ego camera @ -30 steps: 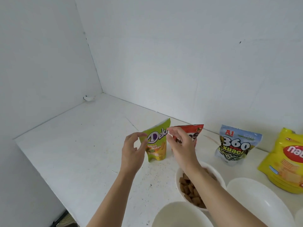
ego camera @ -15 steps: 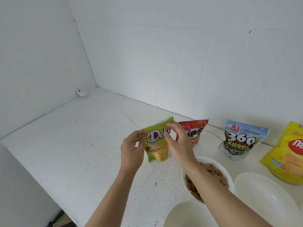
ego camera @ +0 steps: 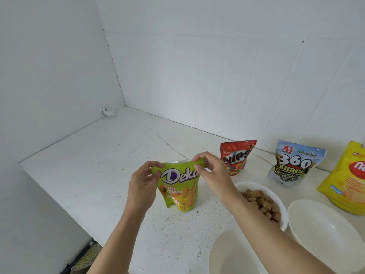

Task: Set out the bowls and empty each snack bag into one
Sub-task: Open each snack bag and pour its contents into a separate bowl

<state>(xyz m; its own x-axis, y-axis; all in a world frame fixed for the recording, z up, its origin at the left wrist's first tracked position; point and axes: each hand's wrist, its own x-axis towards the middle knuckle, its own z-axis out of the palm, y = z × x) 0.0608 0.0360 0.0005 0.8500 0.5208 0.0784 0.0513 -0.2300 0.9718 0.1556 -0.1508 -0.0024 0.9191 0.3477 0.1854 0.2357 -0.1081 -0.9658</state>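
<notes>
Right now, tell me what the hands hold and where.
Both hands pinch the green Deka bag at its top edge: left hand at one corner, right hand at the other.

Head-worn camera looks forward and down, close over the white counter (ego camera: 98, 167).

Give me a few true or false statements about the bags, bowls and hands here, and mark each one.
1. Both hands, left hand and right hand, pinch the top of the green bag. True.
2. The red bag lies flat on the counter. False: it stands upright.
3. One bowl holds brown snack pieces. True.
4. The yellow bag is left of the green bag. False: it is far right.
5. The bowl at right is full. False: it is empty.
</notes>
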